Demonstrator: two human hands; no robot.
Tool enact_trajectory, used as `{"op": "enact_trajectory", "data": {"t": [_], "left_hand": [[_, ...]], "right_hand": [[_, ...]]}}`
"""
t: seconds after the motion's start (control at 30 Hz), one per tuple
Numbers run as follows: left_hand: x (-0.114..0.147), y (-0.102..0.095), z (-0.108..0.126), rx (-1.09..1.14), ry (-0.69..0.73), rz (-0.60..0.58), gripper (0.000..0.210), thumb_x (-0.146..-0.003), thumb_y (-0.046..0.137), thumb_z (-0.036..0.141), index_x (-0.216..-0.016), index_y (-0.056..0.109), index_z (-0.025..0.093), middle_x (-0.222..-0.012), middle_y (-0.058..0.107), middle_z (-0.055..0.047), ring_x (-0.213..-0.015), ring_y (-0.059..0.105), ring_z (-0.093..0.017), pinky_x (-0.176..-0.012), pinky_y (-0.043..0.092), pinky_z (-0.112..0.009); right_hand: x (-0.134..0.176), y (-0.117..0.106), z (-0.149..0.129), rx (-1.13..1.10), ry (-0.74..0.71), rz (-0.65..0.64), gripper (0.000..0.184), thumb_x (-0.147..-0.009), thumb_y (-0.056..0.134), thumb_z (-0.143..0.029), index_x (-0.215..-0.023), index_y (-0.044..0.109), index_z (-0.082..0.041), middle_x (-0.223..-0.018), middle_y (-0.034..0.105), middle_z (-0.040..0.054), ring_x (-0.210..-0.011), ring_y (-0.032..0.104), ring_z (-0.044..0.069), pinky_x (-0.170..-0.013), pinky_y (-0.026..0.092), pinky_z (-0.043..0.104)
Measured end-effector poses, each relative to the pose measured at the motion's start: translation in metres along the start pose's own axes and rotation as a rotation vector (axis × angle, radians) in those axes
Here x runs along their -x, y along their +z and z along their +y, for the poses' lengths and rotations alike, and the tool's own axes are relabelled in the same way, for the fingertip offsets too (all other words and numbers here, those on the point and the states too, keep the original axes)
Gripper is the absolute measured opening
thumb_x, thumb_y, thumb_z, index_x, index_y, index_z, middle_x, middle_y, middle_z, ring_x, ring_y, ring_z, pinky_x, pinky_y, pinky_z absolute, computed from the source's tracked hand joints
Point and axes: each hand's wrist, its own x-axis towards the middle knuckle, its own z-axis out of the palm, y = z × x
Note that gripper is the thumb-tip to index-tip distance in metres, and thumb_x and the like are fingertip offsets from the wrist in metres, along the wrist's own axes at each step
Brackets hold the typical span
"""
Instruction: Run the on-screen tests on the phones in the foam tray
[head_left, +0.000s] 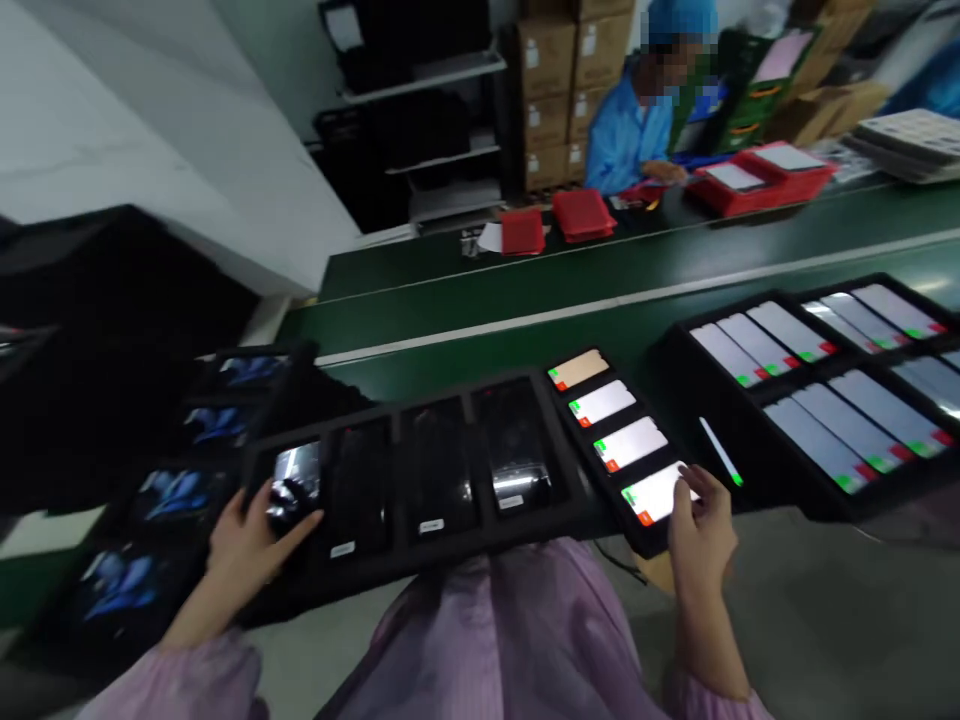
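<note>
My left hand (251, 540) grips the lower end of a dark smartphone (295, 475) with a shiny, reflecting screen, fingers on one side and thumb on the other. That phone is at the left end of a long black tray (401, 540), beside several dark-screened phones in separate slots. My right hand (701, 530) pinches the right end of a lit smartphone (652, 497), whose white screen has green and red blocks. It is the nearest phone in a narrow black tray (649, 540) of similar lit phones.
To the right, black trays (817, 478) carry many lit phones; a white-and-green pen-like stick (720, 450) lies beside them. Phones with blue pictures (124, 583) are at the left. Across the green bench (450, 335), a person in blue (626, 130) works near red trays (583, 215).
</note>
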Motion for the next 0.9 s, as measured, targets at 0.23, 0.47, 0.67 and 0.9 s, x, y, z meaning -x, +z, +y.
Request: {"op": "enact_trajectory", "data": {"t": [0.23,0.47,0.67,0.9], "left_hand": [[0.001,0.006,0.014,0.153,-0.119,0.058,0.101,-0.068,0.068,0.066,-0.153,0.043,0.016,-0.160,0.036,-0.026,-0.149,0.036,-0.045,-0.116,0.037,-0.058],[-0.006,-0.003,0.037,0.067,-0.227,0.009,0.097,-0.076,0.068,0.056,-0.160,0.035,0.023,-0.168,0.026,-0.022,-0.149,0.035,-0.044,-0.115,0.036,-0.059],[-0.016,0.003,0.046,0.024,-0.205,0.029,0.094,-0.077,0.067,0.054,-0.160,0.035,0.027,-0.169,0.025,-0.020,-0.149,0.032,-0.045,-0.113,0.034,-0.063],[-0.013,0.004,0.041,0.052,-0.201,0.056,0.089,-0.076,0.067,0.050,-0.157,0.041,0.024,-0.168,0.028,-0.019,-0.149,0.032,-0.043,-0.114,0.034,-0.061]], "right_hand": [[0.112,0.074,-0.145,-0.283,-0.853,-1.040,0.024,-0.097,0.053,-0.022,-0.116,0.067,-0.021,-0.108,0.076,0.0099,-0.101,0.073,0.022,-0.089,0.060,0.035],[0.173,0.141,-0.183,0.164,-0.901,-1.130,0.040,-0.092,0.062,-0.025,-0.127,0.063,-0.005,-0.141,0.061,0.0294,-0.141,0.051,0.038,-0.118,0.038,0.060],[0.184,0.152,-0.191,0.151,-0.810,-1.115,0.035,-0.092,0.064,-0.031,-0.118,0.066,-0.007,-0.144,0.058,0.0311,-0.144,0.047,0.040,-0.117,0.040,0.058],[0.191,0.156,-0.194,0.106,-0.750,-1.106,0.034,-0.090,0.065,-0.029,-0.116,0.064,-0.006,-0.144,0.057,0.0333,-0.149,0.040,0.042,-0.120,0.037,0.060]]}}
